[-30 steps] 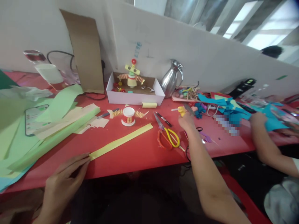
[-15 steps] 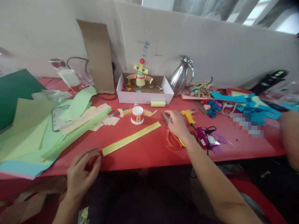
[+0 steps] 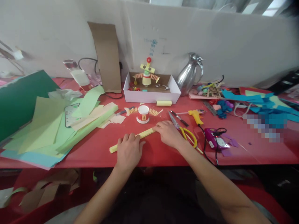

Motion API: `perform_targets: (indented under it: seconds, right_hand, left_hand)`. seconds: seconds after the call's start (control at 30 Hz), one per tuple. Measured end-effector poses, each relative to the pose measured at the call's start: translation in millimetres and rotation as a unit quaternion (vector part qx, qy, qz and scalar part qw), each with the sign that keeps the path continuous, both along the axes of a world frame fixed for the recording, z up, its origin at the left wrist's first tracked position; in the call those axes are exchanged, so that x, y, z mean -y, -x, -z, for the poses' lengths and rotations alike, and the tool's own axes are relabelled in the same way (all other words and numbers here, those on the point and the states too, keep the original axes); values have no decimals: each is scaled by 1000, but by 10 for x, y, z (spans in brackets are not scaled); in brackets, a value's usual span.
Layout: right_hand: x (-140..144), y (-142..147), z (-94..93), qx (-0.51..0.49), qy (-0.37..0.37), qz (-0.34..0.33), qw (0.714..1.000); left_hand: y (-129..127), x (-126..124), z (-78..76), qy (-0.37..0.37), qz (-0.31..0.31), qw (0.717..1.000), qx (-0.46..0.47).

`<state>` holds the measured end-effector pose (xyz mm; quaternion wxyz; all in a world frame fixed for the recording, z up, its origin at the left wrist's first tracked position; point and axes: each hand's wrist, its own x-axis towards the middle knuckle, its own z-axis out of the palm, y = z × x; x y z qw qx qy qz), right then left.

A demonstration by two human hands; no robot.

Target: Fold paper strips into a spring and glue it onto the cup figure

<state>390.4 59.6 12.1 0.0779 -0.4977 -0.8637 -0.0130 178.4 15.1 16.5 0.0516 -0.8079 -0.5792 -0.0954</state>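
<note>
A narrow yellow paper strip (image 3: 147,133) lies slantwise on the red table. My left hand (image 3: 130,150) is closed over its left part, fingers bent across it and thumb apart. At the strip's far end, the fingers of my right hand (image 3: 167,132) are pinched together on the paper. Scissors with yellow handles (image 3: 192,137) lie just right of that hand, beside a dark pen (image 3: 179,118). Behind the strip stands a red and white paper cup (image 3: 143,114) with folded paper arms on both sides.
Coloured paper sheets (image 3: 44,130) pile up on the left. A white box (image 3: 151,97) with a paper figure (image 3: 147,74) stands behind, near a metal jug (image 3: 189,74). To the right are a yellow glue gun (image 3: 196,116), a purple device with cables (image 3: 213,139) and blue paper scraps (image 3: 247,98).
My left hand has moved right onto the strip. My right hand has left the scissors and come to the strip's right end. Another person's arm at the right edge is out of view.
</note>
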Motion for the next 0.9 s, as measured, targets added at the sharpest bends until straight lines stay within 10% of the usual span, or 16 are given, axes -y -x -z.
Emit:
perform_targets:
  seconds: [0.37,0.9]
  right_hand:
    - [71,50,-42,31,7,14,999]
    - [-56,-176,6,19,3,31,999]
  left_hand:
    - [-131,121,6,4,-43,999,5]
    - [507,374,94,-39,-72,997,-12]
